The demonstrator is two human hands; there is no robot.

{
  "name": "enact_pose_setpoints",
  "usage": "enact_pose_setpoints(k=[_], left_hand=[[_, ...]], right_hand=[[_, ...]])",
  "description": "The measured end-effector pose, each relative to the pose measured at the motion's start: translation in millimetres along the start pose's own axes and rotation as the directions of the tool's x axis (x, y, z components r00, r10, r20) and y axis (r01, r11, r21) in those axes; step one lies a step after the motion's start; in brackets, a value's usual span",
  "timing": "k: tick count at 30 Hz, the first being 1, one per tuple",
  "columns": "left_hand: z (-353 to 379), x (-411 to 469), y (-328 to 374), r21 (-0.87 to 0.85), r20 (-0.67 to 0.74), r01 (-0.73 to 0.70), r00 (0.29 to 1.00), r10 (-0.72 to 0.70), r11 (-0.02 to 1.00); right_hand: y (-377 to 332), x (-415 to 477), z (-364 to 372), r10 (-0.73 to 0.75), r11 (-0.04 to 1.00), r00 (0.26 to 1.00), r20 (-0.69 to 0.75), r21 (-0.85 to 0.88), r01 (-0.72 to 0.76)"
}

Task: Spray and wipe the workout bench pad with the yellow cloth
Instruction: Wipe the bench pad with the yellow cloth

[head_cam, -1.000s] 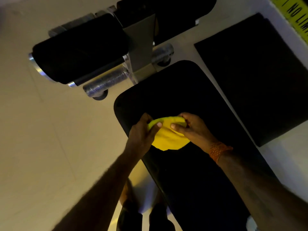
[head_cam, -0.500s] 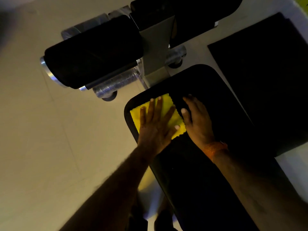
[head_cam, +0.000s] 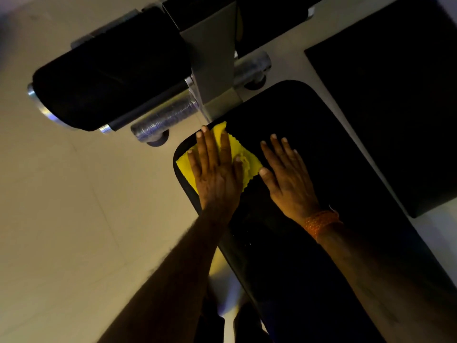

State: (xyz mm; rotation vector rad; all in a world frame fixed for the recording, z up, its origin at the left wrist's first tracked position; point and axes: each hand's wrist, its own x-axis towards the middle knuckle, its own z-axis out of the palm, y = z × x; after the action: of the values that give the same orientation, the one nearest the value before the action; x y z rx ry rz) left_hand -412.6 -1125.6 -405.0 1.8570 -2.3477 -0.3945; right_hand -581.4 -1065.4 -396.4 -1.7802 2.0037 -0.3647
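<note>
The black workout bench pad [head_cam: 309, 134] runs from the centre toward the lower right. A yellow cloth [head_cam: 248, 160] lies flat on the pad's far left corner. My left hand [head_cam: 217, 174] presses flat on the cloth with fingers spread, covering most of it. My right hand [head_cam: 288, 177] lies flat on the bare pad just right of the cloth, thumb touching the cloth's edge, an orange band on the wrist. No spray bottle is in view.
A black padded roller [head_cam: 106, 80] on a grey metal frame [head_cam: 210, 63] stands beyond the pad's end, with chrome bars [head_cam: 160, 122] under it. A black floor mat [head_cam: 395, 95] lies to the right. Pale tiled floor [head_cam: 61, 219] lies to the left.
The bunched cloth held by both hands was spread flat on the pad's far left corner. Both hands flattened, and the left hand slid with the cloth toward the pad's end.
</note>
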Motion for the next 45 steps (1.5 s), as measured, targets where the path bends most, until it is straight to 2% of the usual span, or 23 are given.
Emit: enact_pose_setpoints(k=[5,7,12,16,18,20,21,22,26,30,32,35,37,39,41,42,45], left_hand=[[1,-1,-20,0.112,0.073,-0.280,0.959,0.273,0.954],[-3,8,-30,0.096,0.079,-0.301,0.952,0.294,0.949],[-9,16,-33,0.042,0.048,-0.202,0.979,0.200,0.979],[-13,-1,-48,0.085,0.116,-0.383,0.921,0.373,0.920],[-18,17,-56,0.067,0.076,-0.293,0.955,0.288,0.954],[-22,33,-56,-0.064,0.039,-0.060,0.997,0.063,0.996],[-23,34,-55,-0.117,0.032,-0.002,0.999,0.005,0.993],[-22,29,-54,-0.122,0.017,-0.011,1.000,0.014,0.992],[-14,-11,-63,-0.064,0.010,-0.269,0.963,0.270,0.961],[-10,-31,-70,0.014,0.108,-0.466,0.880,0.462,0.885],[-11,-18,-71,0.039,0.101,-0.472,0.879,0.466,0.881],[-10,-19,-55,0.000,0.071,-0.382,0.922,0.381,0.924],[-2,-46,-40,-0.015,0.089,-0.492,0.866,0.491,0.870],[1,-74,-32,-0.012,0.150,-0.642,0.757,0.636,0.767],[-1,-71,-32,-0.019,0.157,-0.691,0.712,0.685,0.723],[-3,-60,-31,-0.037,0.141,-0.682,0.720,0.680,0.730],[-5,-43,-20,-0.099,0.097,-0.568,0.812,0.576,0.817]], right_hand=[[-3,0,3,0.006,0.999,1.000,0.019,-0.034,-0.005],[-1,0,3,0.003,0.999,0.999,0.033,-0.050,-0.001],[0,-1,6,0.005,0.997,1.000,0.027,-0.075,-0.003],[-6,-2,5,0.024,0.997,0.999,0.022,-0.080,-0.022],[-7,-2,6,0.032,0.997,0.999,0.016,-0.077,-0.031],[-6,-2,8,0.041,0.996,0.999,0.014,-0.084,-0.039],[-6,-2,10,0.041,0.995,0.999,0.014,-0.093,-0.040],[-6,-4,11,0.037,0.993,0.999,0.013,-0.110,-0.036],[-9,-11,12,0.010,0.980,0.999,0.042,-0.200,-0.002],[-7,-17,8,0.014,0.978,0.998,0.062,-0.209,-0.001],[-6,-23,8,0.020,0.983,0.999,0.050,-0.184,-0.010],[-1,-42,10,0.062,0.988,0.998,0.023,-0.145,-0.058],[1,-59,11,0.098,0.986,0.995,0.010,-0.139,-0.096],[2,-76,10,0.125,0.982,0.992,0.020,-0.146,-0.120],[4,-90,11,0.142,0.978,0.989,0.030,-0.156,-0.136],[5,-97,12,0.150,0.976,0.988,0.033,-0.164,-0.142],[8,-116,18,0.179,0.970,0.984,0.016,-0.171,-0.173]])
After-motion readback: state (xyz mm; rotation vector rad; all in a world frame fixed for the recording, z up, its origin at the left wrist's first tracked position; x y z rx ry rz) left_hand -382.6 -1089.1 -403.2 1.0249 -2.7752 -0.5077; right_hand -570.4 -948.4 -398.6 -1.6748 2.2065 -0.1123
